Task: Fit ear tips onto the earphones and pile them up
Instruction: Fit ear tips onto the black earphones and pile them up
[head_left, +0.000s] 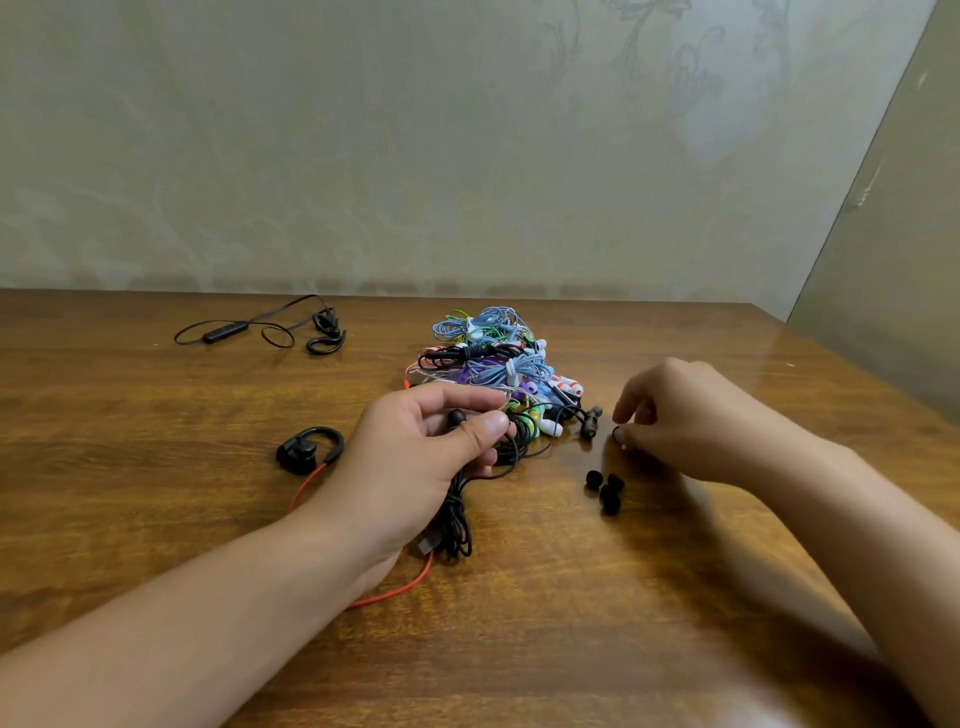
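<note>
Filling the lower half of the frame, a wooden table (156, 519) runs back to a pale patterned wall (363, 130). At centre, toward the table's far edge, sits a pile of coiled earphones (488, 353) — blue, green, purple, white and black cords heaped together. Just below it, at centre left, the left hand (415, 457) has its fingers and thumb curled round a black earphone (457, 417), the earbud pinched between thumb and forefinger, its bundled black cord (457, 519) hanging under the palm. At centre right, the right hand (691, 421) reaches down to the tabletop, its fingertips pinching a small black ear tip (618, 434) that rests against the wood. Upper left of the table holds a black neckband earphone (270, 330) lying loose, well apart from the pile. Left of the left hand lies an ear-hook earphone (306, 449) with a red cord (395, 592) passing under the forearm. Between the hands, the second black earbud (589, 422) lies on the table. Below the right hand sits a small cluster of loose black ear tips (605, 491) — touching one another.
</note>
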